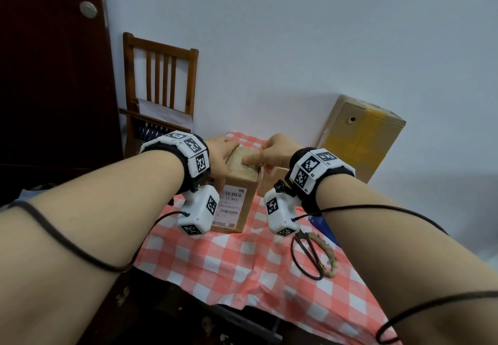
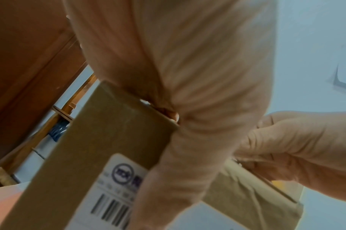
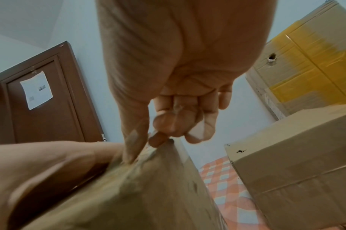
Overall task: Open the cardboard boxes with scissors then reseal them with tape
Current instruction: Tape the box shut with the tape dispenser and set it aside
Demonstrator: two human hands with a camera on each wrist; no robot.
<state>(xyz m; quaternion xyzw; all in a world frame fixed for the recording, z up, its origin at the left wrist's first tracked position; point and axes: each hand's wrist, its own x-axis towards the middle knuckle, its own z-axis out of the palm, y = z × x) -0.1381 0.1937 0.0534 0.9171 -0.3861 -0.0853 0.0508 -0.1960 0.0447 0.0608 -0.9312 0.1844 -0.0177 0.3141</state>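
Pale blue walls close off the corner where my desk [image 1: 242,272] stands under a red-and-white checked cloth, with a slatted wooden chair [image 1: 159,86] and a dark brown door [image 1: 51,75] off to the left.

Upright on the cloth is the small brown cardboard box [image 1: 239,183] I am working on — tall and narrow, its top glossy and wrinkled with clear tape, and a white shipping label with barcodes on the side facing me. My left hand [image 1: 222,156] clasps the box's upper left edge, fingers curled over the top and thumb down the near side. My right hand [image 1: 272,152] is at the top right edge: the thumb presses flat on the taped top while the other fingers curl in just above that edge. In the right wrist view a bit of clear tape shows among those fingertips [image 3: 164,123], though how firmly they hold it I cannot tell.

Black-handled scissors [image 1: 307,255] lie on the cloth to the right, nearer me than the box, resting across a woven rope ring [image 1: 330,258]. Just behind the small box sits a second plain cardboard box [image 3: 292,163], and beyond it a large carton with yellow tape [image 1: 361,134] leans against the wall.
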